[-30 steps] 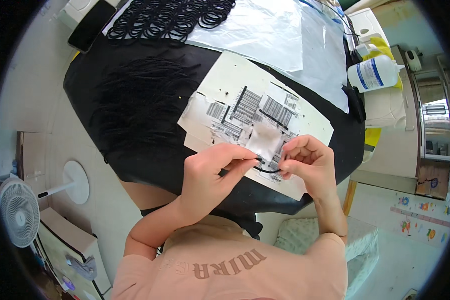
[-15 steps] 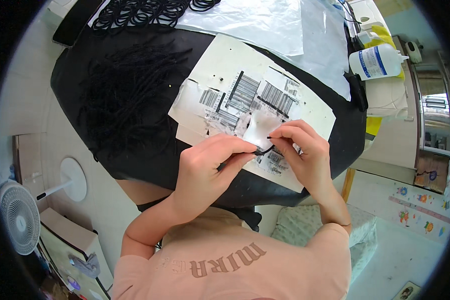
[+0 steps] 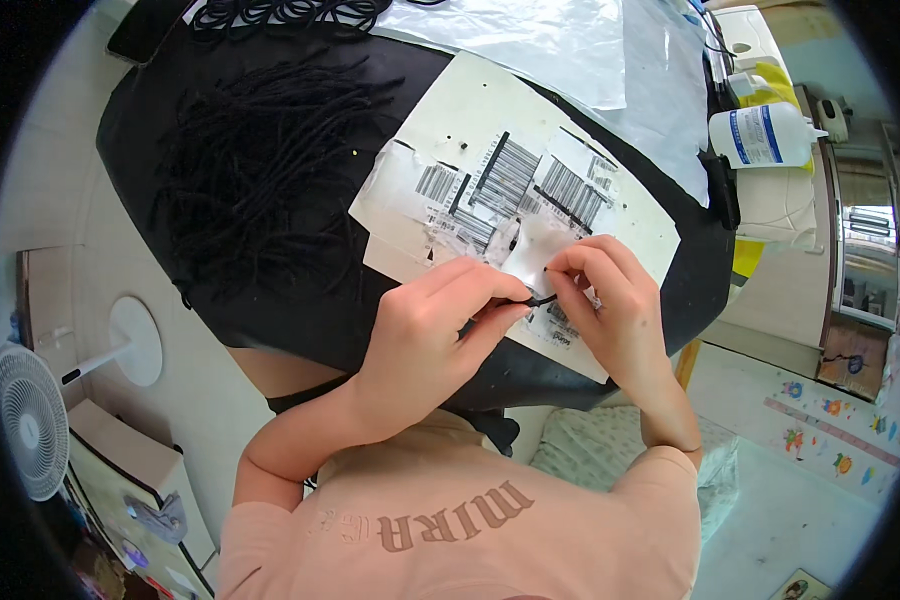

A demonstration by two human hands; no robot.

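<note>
A short black cord (image 3: pixel 543 300) is stretched between my two hands. My left hand (image 3: pixel 435 325) pinches one part of it between thumb and forefinger. My right hand (image 3: pixel 618 300) is closed in a pinch at the cord's other end, its tip partly hidden by the fingers. Just beyond the fingertips lies a small glossy white piece (image 3: pixel 532 255), which looks like a shallow dish or bent plastic. Beneath both is a pale cardboard sheet (image 3: pixel 630 235) with barcode labels and dark specks. Left of the sheet spreads a heap of black cords (image 3: pixel 260 170).
Coiled black loops (image 3: pixel 285 14) lie at the far left, near a flat black object (image 3: pixel 150 30). A white plastic bag (image 3: pixel 540 45) covers the far side of the black table. At right lies a white bottle (image 3: pixel 765 135). A white fan (image 3: pixel 30 425) stands at lower left.
The whole view has shifted slightly. My hands keep their pinches, and the cord between them looks straighter, with my fingertips closer together.
</note>
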